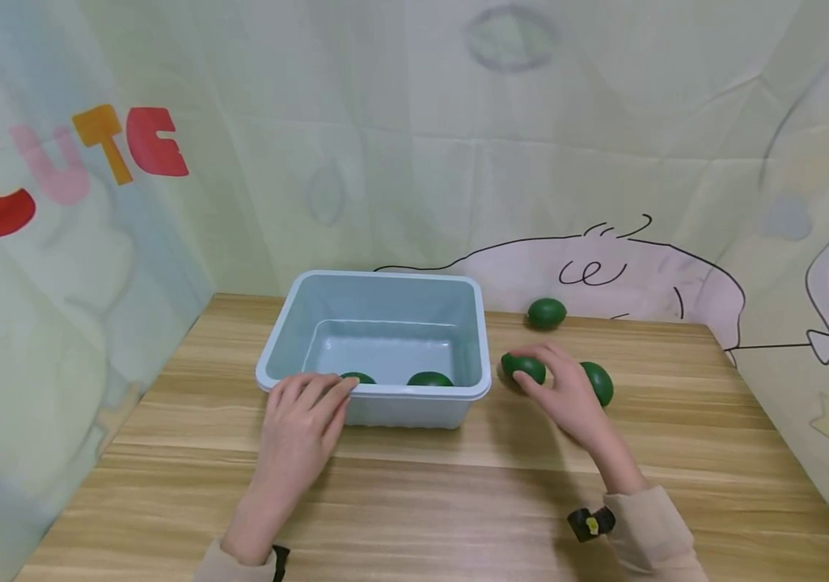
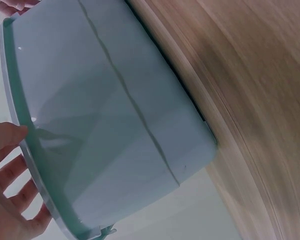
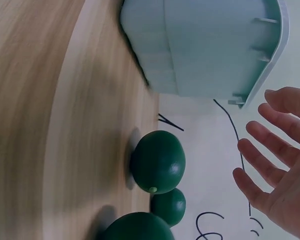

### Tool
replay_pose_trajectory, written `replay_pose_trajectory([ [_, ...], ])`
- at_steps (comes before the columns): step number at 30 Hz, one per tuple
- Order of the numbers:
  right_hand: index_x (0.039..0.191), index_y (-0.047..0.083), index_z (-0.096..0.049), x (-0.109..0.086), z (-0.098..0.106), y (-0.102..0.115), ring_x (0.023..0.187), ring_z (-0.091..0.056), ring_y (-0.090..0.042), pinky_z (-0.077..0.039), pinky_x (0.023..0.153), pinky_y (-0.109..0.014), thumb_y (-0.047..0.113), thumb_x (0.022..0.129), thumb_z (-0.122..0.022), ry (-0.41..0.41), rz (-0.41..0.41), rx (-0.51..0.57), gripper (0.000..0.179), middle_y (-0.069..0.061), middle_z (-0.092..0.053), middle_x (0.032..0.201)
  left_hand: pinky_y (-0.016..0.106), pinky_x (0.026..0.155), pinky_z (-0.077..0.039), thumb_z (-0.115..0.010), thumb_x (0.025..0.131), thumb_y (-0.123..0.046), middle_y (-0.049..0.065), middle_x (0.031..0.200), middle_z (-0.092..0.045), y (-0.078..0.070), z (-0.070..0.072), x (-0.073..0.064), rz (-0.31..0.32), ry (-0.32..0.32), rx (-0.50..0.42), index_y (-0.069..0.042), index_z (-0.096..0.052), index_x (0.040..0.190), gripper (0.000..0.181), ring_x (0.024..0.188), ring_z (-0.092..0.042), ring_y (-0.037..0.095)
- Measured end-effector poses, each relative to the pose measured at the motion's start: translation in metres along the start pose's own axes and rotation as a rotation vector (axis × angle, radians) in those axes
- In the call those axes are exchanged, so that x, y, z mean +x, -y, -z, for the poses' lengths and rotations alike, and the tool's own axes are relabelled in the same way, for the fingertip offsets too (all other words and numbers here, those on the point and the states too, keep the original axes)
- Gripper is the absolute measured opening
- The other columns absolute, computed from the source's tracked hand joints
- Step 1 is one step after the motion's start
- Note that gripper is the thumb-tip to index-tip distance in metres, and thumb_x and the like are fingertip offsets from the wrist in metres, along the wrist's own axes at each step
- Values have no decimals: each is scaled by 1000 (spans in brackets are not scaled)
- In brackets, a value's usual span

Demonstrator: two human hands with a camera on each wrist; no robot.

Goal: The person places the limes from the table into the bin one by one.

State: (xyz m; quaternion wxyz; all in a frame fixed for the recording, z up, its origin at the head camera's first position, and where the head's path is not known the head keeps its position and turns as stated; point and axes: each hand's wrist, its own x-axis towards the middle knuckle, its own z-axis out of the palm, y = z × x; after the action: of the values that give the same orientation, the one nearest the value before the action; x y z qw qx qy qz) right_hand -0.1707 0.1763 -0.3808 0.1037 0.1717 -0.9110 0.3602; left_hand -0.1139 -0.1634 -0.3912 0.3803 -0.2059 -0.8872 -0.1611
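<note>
A light blue plastic basin stands on the table. My left hand holds its near rim at the left corner; in the left wrist view the thumb lies on the outer side and the fingers reach past the rim. Inside, two dark green limes show partly above the near wall. To the right of the basin, my right hand hovers over a lime, thumb and fingers spread apart. The right wrist view shows a gap between that hand and the lime.
Another lime lies just right of the right hand, partly behind it. One more lime sits at the table's back edge. The wood-grain table meets a printed cloth backdrop at the back and sides.
</note>
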Motion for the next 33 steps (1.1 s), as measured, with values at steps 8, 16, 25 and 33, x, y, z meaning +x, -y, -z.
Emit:
replay_pose_trajectory([
  [8,115,13,-60,-9,3,-10,114,-52,-22,-42,96,-46,28,87,-61,-9,-53,16,32,-2,-59,116,43,88,-39,-66,79,-12,5,94,-67,1,-2,-1,-12,-23,-5,-14,-68,103,25,92,-55,26],
  [16,115,11,-60,-14,4,-22,112,-50,-26,-44,88,-49,25,87,-61,-28,-94,32,32,-6,-58,117,43,89,-39,-65,80,-13,4,95,-67,1,-1,-1,-2,-10,-5,-15,-68,104,24,93,-55,26],
  [25,113,10,-62,-17,2,-32,91,-51,-26,-40,72,-35,20,84,-64,-70,-109,-176,31,-9,-60,112,43,88,-39,-65,80,-13,4,95,-67,1,-2,0,-3,-12,-3,-15,-68,104,24,93,-55,25],
  [33,107,9,-64,-23,-2,-42,81,-50,-23,-38,67,-35,23,82,-66,-126,-74,-337,29,-9,-62,99,43,88,-39,-66,79,-13,4,94,-67,0,-1,0,-8,-19,-1,-15,-68,103,25,93,-55,25],
])
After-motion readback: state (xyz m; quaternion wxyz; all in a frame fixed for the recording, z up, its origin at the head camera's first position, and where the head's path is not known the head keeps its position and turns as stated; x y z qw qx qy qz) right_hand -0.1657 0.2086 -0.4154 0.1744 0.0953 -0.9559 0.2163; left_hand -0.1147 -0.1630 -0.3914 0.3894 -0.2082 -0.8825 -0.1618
